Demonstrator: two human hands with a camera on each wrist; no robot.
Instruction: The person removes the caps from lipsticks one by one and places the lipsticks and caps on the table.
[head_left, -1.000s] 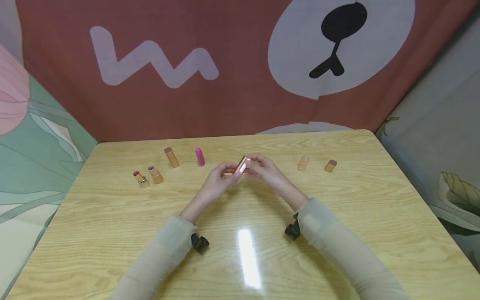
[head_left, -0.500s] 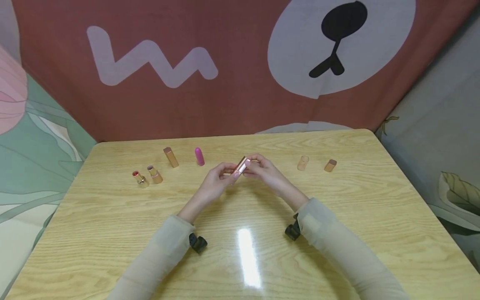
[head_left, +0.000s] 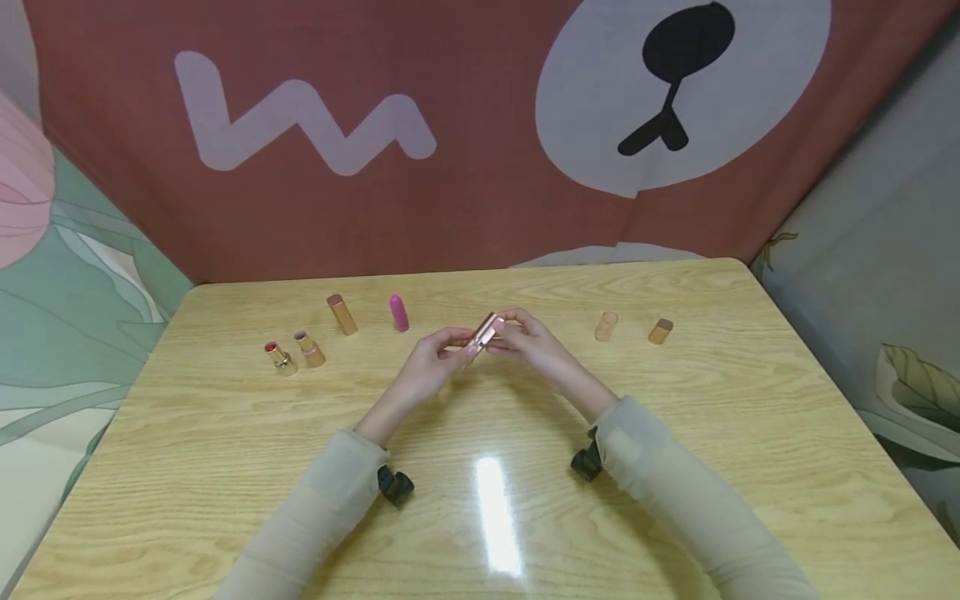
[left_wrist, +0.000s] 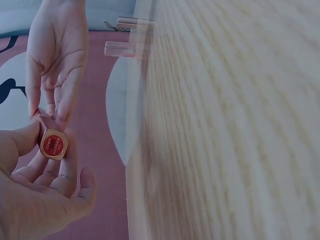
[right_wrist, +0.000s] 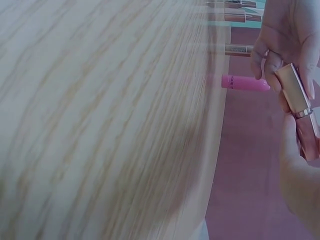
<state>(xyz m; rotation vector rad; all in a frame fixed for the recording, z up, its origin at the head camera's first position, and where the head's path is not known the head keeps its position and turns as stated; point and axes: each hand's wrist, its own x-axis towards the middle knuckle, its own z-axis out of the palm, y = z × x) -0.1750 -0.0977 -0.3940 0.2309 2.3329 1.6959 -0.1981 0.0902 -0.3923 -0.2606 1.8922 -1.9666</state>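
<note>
Lipstick tube (head_left: 486,330), tilted above wooden table (head_left: 420,533), gripped at either end by both hands (head_left: 432,365) (head_left: 534,340)

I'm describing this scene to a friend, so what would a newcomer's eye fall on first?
Probably the large reddish-brown backdrop behind the light wood-grain table, with its pale, rounded muzzle print at upper right. Next, the shiny rose-gold lipstick tube, held tilted between the left hand and right hand over the table. Then the magenta, round-tipped tube standing near the table's far edge, left of the hands.
</note>
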